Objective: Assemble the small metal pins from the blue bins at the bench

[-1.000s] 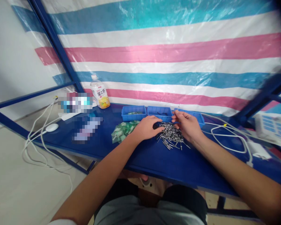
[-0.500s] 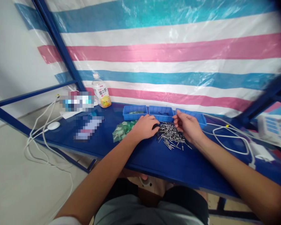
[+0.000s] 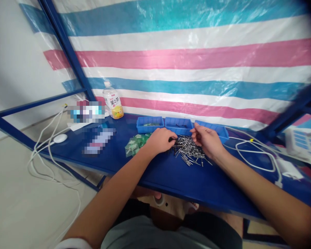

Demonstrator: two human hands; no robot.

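Observation:
A loose pile of silvery blind rivets (image 3: 188, 152) lies on the blue table between my hands. My left hand (image 3: 160, 140) rests at the pile's left edge with curled fingers, beside some dark pieces; what it holds, if anything, is hidden. Over the right side of the pile is my right hand (image 3: 207, 138), thumb and fingertips pinched together, the thing between them too small to name. Behind the pile stand a left blue bin (image 3: 150, 130) with greenish pieces, a middle blue bin (image 3: 178, 130) with a few dark pieces, and a right blue bin (image 3: 224, 135), partly covered by my right hand.
Green translucent pieces (image 3: 134, 144) are heaped left of my left hand. A drink bottle (image 3: 114, 103) stands at the back left. White cables (image 3: 259, 167) and an adapter (image 3: 290, 169) lie to the right. A white mouse-like object (image 3: 60, 138) sits at the left edge.
My right hand has shifted very slightly left, its fingers still pinched. My left hand stays at the pile's left edge. The view has shifted a little.

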